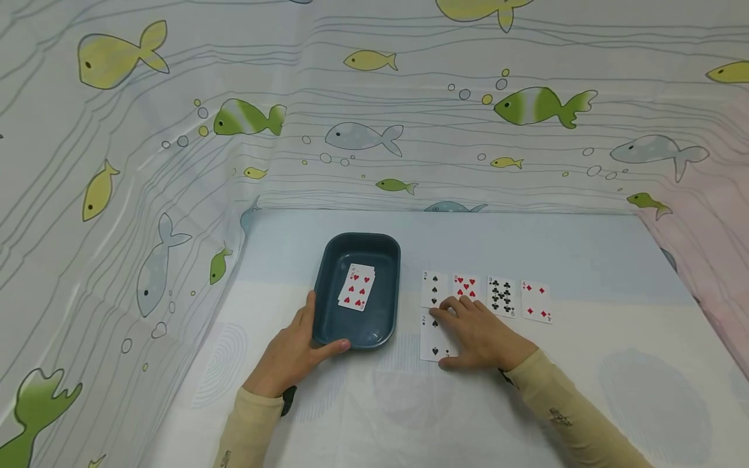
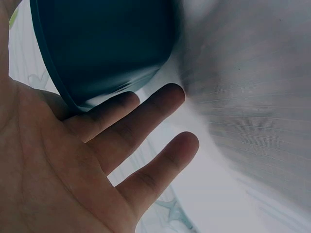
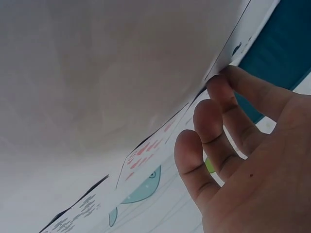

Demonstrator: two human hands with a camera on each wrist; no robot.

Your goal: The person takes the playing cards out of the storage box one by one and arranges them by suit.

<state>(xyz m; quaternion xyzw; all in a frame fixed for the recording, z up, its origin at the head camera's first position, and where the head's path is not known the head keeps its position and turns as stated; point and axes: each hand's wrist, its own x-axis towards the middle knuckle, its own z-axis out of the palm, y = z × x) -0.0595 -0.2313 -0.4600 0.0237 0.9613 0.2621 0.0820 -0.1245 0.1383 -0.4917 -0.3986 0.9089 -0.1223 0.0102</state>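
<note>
In the head view my left hand (image 1: 290, 356) rests at the near left corner of a dark blue tray (image 1: 370, 330). Its thumb lies on the near rim; the fingers lie along the left side, several of them extended in the left wrist view. Inside the tray is a small stack of playing cards, a six of hearts (image 1: 355, 290) on top. My right hand (image 1: 480, 333) holds a two of spades (image 1: 430, 335) by its edges, index finger at the top and thumb at the bottom. The hand covers part of that card, which lies just below a three of spades (image 1: 434, 286).
Right of the three of spades, an eight of hearts (image 1: 466, 285), a nine of clubs (image 1: 501, 298) and a four of diamonds (image 1: 535, 300) continue the face-up row. A fish-print cloth (image 1: 421, 97) hangs behind and left of the pale table (image 1: 468, 422).
</note>
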